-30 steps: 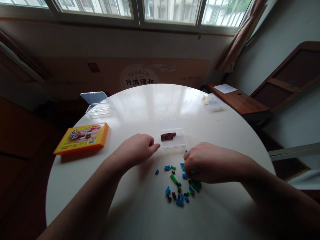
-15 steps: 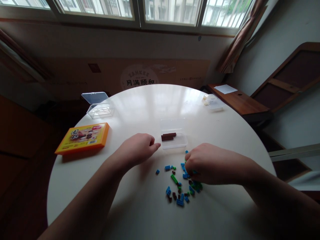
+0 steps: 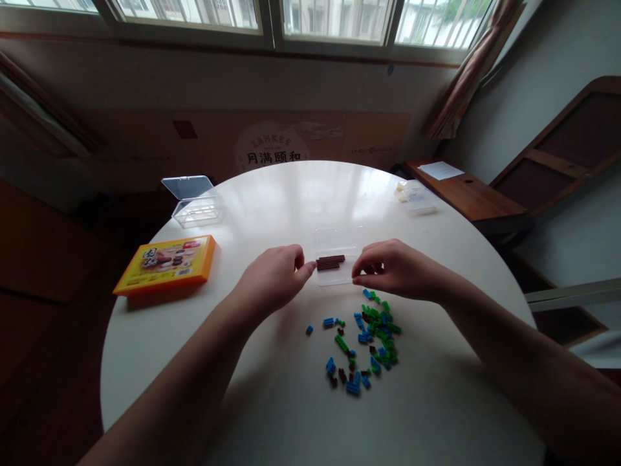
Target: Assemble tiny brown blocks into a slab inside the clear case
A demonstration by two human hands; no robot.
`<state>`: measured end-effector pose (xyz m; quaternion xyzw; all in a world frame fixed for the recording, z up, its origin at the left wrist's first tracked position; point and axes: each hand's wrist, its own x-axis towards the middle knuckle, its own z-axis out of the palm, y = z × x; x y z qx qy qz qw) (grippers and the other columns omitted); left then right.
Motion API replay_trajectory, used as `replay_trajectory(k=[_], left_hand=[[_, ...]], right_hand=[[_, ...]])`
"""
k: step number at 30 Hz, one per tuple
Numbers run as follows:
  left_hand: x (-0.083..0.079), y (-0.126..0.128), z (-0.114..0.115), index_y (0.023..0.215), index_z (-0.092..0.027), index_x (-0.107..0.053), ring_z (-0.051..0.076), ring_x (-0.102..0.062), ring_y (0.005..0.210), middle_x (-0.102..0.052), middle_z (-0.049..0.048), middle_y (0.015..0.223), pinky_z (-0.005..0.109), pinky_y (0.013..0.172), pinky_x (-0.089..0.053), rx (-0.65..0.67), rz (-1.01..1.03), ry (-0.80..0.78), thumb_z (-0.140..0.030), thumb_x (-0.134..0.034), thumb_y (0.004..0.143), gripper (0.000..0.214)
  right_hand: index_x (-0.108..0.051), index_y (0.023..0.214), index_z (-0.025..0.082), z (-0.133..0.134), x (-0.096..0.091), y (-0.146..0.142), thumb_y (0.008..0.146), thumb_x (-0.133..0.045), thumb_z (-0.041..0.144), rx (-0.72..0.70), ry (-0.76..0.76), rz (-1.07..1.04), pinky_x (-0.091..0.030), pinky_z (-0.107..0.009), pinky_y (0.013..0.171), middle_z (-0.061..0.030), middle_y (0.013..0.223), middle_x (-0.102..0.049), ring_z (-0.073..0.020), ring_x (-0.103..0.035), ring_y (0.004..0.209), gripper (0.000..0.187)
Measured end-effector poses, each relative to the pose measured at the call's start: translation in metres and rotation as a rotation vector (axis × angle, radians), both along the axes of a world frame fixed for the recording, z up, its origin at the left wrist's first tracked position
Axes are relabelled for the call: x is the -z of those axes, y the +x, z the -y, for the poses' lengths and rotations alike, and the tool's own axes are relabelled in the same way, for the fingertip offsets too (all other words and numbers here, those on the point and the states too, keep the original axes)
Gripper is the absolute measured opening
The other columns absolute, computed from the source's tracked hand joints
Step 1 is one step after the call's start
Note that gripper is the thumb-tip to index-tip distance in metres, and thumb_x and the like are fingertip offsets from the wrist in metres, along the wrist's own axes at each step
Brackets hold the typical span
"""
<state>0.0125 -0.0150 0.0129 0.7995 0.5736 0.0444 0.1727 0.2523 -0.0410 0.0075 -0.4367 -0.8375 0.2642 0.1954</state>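
Observation:
A clear plastic box (image 3: 334, 277) with its lid laid back stands on the table before me. Dark brown studded strips (image 3: 330, 262) lie inside it. My left hand (image 3: 277, 279) is closed at the box's left edge, its thumb tip close to the brown strips; what it pinches, if anything, is hidden. At the right edge, my right hand (image 3: 400, 268) has its fingers curled and their tips at the rim; I cannot make out what is between them. Below the box, small green, blue and brown building bricks (image 3: 378, 327) are scattered, densest under my right hand.
An orange and yellow case (image 3: 167, 262) lies at the left of the round white table (image 3: 281, 213). Behind it is another open clear box (image 3: 196, 210). A clear container (image 3: 420, 197) with pale pieces is at the far right. A wooden desk (image 3: 485, 200) with paper adjoins beyond.
My right hand has gone from the brick pile up to the box's right edge, uncovering more green and blue bricks. My left hand has shifted slightly up along the box's left side.

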Motion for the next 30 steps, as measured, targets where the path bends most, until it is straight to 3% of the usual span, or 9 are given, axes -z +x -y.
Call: replay_trajectory(k=[5,9,15,19,30], left_hand=[[0.011,0.002,-0.003,0.084,-0.021,-0.062,0.023,-0.062,0.078,-0.069,0.0069,0.09,0.032,0.063,-0.041,0.004,0.006,-0.002,-0.052,-0.046,0.087,0.035],[0.017,0.005,-0.002,0.088,-0.022,-0.062,0.025,-0.063,0.085,-0.07,0.0073,0.094,0.033,0.066,-0.044,0.013,0.012,-0.011,-0.053,-0.046,0.087,0.035],[0.024,0.007,-0.003,0.111,-0.022,-0.061,0.027,-0.063,0.096,-0.07,0.0087,0.107,0.036,0.077,-0.048,-0.004,0.044,-0.001,-0.051,-0.046,0.087,0.04],[0.024,0.008,-0.003,0.11,-0.023,-0.063,0.027,-0.064,0.098,-0.07,0.0087,0.109,0.036,0.079,-0.048,0.003,0.039,-0.007,-0.05,-0.045,0.088,0.04],[0.023,0.007,-0.003,0.106,-0.024,-0.065,0.026,-0.064,0.096,-0.071,0.0082,0.106,0.034,0.075,-0.047,-0.002,0.034,-0.012,-0.05,-0.046,0.087,0.038]], right_hand=[[-0.076,0.083,0.019,-0.006,0.014,-0.004,0.081,-0.065,0.031,0.189,-0.097,-0.02,-0.038,-0.025,0.054,-0.0007,0.066,-0.063,-0.0116,-0.052,0.059,0.016],[-0.077,0.084,0.019,-0.008,0.017,-0.008,0.081,-0.063,0.034,0.236,-0.129,-0.012,-0.037,-0.025,0.052,-0.0004,0.064,-0.062,-0.0115,-0.05,0.056,0.02],[-0.077,0.084,0.021,-0.015,0.022,-0.009,0.08,-0.063,0.033,0.303,-0.13,0.013,-0.041,-0.026,0.056,-0.0015,0.067,-0.067,-0.0129,-0.055,0.059,0.019],[-0.078,0.085,0.022,-0.022,0.027,-0.008,0.079,-0.063,0.032,0.311,-0.171,0.023,-0.043,-0.026,0.057,-0.0023,0.073,-0.071,-0.0143,-0.06,0.062,0.019],[-0.079,0.088,0.026,-0.018,0.02,-0.009,0.081,-0.061,0.031,0.36,-0.019,0.202,-0.043,-0.028,0.06,-0.0023,0.078,-0.073,-0.0177,-0.062,0.069,0.02]])
